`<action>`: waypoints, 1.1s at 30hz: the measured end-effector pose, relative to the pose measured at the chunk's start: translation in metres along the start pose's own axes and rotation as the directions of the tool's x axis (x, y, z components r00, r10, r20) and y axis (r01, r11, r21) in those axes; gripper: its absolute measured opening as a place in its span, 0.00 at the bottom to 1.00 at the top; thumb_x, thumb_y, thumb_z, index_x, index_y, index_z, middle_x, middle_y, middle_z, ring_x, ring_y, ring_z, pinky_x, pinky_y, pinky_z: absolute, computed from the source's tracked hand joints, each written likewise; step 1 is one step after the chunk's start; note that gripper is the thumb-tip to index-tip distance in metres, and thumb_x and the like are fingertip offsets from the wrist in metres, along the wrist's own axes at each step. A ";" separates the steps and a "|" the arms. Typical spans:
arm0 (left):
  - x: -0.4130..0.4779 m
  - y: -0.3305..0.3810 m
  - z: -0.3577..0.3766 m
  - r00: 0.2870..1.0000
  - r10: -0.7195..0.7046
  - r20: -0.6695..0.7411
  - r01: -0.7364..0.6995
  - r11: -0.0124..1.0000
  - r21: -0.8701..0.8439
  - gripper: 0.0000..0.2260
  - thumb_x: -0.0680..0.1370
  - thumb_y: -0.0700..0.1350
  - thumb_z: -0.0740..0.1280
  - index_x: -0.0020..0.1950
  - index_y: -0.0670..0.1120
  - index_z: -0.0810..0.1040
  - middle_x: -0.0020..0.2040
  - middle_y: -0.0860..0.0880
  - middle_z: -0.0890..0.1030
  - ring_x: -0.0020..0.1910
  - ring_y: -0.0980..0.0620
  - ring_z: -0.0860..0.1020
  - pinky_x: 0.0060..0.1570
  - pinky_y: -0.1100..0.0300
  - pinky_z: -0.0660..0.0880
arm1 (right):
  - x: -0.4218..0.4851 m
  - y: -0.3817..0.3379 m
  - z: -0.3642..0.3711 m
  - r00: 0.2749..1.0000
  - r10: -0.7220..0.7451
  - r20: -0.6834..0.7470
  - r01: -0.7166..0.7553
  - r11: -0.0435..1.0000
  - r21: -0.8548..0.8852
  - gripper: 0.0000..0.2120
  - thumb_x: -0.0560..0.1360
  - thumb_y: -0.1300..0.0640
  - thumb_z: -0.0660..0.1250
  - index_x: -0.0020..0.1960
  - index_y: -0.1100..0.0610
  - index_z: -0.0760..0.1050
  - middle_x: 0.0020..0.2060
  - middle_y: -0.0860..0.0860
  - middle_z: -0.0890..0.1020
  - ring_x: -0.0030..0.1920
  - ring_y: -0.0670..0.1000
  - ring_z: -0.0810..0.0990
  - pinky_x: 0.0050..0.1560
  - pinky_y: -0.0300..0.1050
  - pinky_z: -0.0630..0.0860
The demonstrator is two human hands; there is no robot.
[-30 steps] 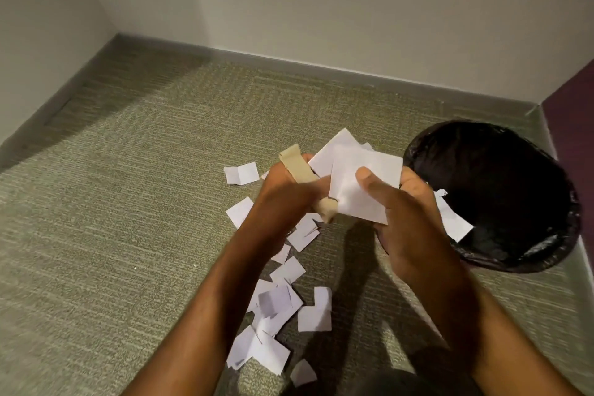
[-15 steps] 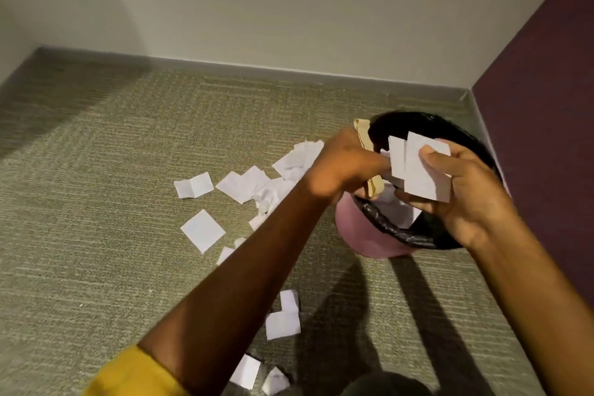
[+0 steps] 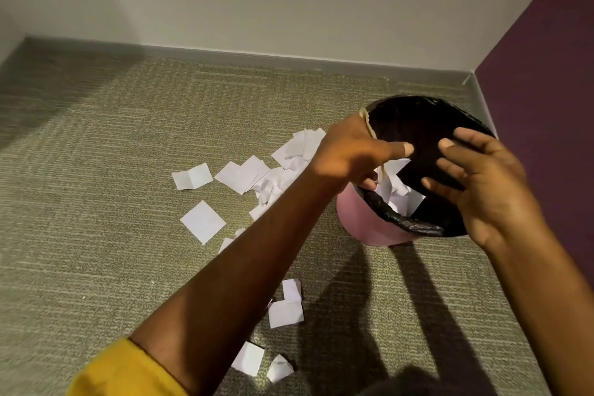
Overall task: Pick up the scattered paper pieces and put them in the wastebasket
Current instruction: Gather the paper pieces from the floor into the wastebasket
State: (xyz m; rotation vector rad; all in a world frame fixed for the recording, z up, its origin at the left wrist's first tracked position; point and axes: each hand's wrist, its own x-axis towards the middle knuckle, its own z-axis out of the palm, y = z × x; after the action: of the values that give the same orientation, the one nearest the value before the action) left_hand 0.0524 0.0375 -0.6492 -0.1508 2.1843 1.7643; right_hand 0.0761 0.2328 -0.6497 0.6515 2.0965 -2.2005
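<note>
The pink wastebasket (image 3: 363, 222) with a black liner stands at the right, near the corner. My left hand (image 3: 350, 154) hovers over its near rim, fingers closed on a tan cardboard strip (image 3: 366, 120) that sticks out above and below the fist. My right hand (image 3: 482, 183) is over the basket's mouth with fingers spread and nothing in it. Several white paper pieces (image 3: 395, 199) lie inside the liner. More white pieces are scattered on the carpet: a heap (image 3: 289, 154) left of the basket, single squares (image 3: 202, 221), and others (image 3: 286, 312) under my left forearm.
Green-grey carpet (image 3: 96, 202) covers the floor. A white wall with a grey baseboard (image 3: 257, 56) runs along the back. A purple wall (image 3: 546, 106) stands close to the right of the basket. My shadow falls on the carpet at the bottom right.
Both hands moved right over the wastebasket. My right hand opened and let go of the white paper pieces, which now lie inside the liner. The left hand still grips the tan strip.
</note>
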 end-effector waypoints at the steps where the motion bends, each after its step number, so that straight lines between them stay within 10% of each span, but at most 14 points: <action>1: -0.002 0.001 -0.002 1.000 -0.003 0.008 0.003 1.000 0.005 0.16 0.75 0.49 0.81 0.52 0.37 0.85 0.43 0.35 0.87 0.42 0.34 0.87 0.38 0.39 0.86 | -0.004 -0.001 0.001 1.000 -0.030 -0.009 0.029 0.999 -0.016 0.19 0.80 0.58 0.75 0.69 0.52 0.78 0.65 0.53 0.83 0.63 0.51 0.83 0.62 0.62 0.84; 6: -0.012 0.006 -0.002 0.999 0.045 -0.022 -0.045 0.998 -0.034 0.10 0.76 0.49 0.81 0.43 0.48 0.81 0.41 0.45 0.84 0.39 0.48 0.85 0.38 0.44 0.87 | -0.029 -0.003 0.005 0.980 -0.200 -0.010 0.199 0.979 -0.043 0.17 0.80 0.58 0.75 0.68 0.53 0.79 0.59 0.48 0.84 0.62 0.51 0.86 0.60 0.54 0.85; 10: -0.025 -0.013 -0.017 0.994 0.034 -0.108 -0.047 0.992 -0.120 0.15 0.79 0.47 0.78 0.61 0.41 0.81 0.50 0.38 0.85 0.46 0.41 0.87 0.42 0.41 0.87 | -0.052 -0.005 0.008 0.954 -0.245 0.173 0.251 0.968 -0.009 0.13 0.81 0.59 0.73 0.64 0.56 0.80 0.50 0.53 0.87 0.48 0.55 0.87 0.45 0.48 0.83; 19: -0.097 -0.190 -0.082 0.892 -0.241 -0.382 0.270 0.963 0.022 0.07 0.78 0.50 0.78 0.52 0.49 0.84 0.46 0.44 0.87 0.45 0.40 0.87 0.44 0.46 0.86 | -0.081 0.091 0.045 0.664 0.182 0.726 0.113 0.934 -0.338 0.11 0.75 0.63 0.79 0.54 0.50 0.86 0.46 0.55 0.88 0.46 0.59 0.88 0.46 0.50 0.85; 25: -0.126 -0.294 -0.073 0.916 -0.299 -0.266 0.400 0.693 0.600 0.34 0.67 0.65 0.82 0.69 0.55 0.80 0.60 0.49 0.80 0.62 0.45 0.80 0.56 0.50 0.80 | -0.074 0.195 0.077 0.591 0.341 0.731 0.483 0.577 -0.659 0.24 0.74 0.52 0.81 0.68 0.45 0.80 0.63 0.39 0.80 0.60 0.48 0.81 0.45 0.22 0.70; 29: -0.147 -0.313 -0.043 0.913 -0.315 -0.259 0.396 0.539 0.743 0.51 0.62 0.70 0.80 0.81 0.56 0.65 0.78 0.47 0.63 0.78 0.43 0.63 0.71 0.42 0.72 | -0.070 0.247 0.073 0.478 0.260 0.839 0.828 0.184 -0.529 0.38 0.71 0.39 0.78 0.76 0.42 0.68 0.77 0.42 0.67 0.75 0.52 0.71 0.68 0.45 0.71; 33: -0.151 -0.323 -0.031 0.916 -0.250 -0.312 0.399 0.514 0.760 0.47 0.66 0.65 0.79 0.81 0.56 0.63 0.79 0.46 0.61 0.78 0.42 0.63 0.71 0.41 0.70 | -0.081 0.273 0.076 0.464 0.276 0.842 0.880 -0.034 -0.474 0.42 0.68 0.37 0.79 0.76 0.47 0.68 0.78 0.53 0.67 0.75 0.58 0.68 0.67 0.56 0.75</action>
State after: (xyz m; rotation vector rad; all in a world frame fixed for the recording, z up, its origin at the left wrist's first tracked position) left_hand 0.2804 -0.0851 -0.8970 -0.4565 2.6262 0.4191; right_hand 0.2125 0.1144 -0.8820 -1.0774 2.4176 -0.0875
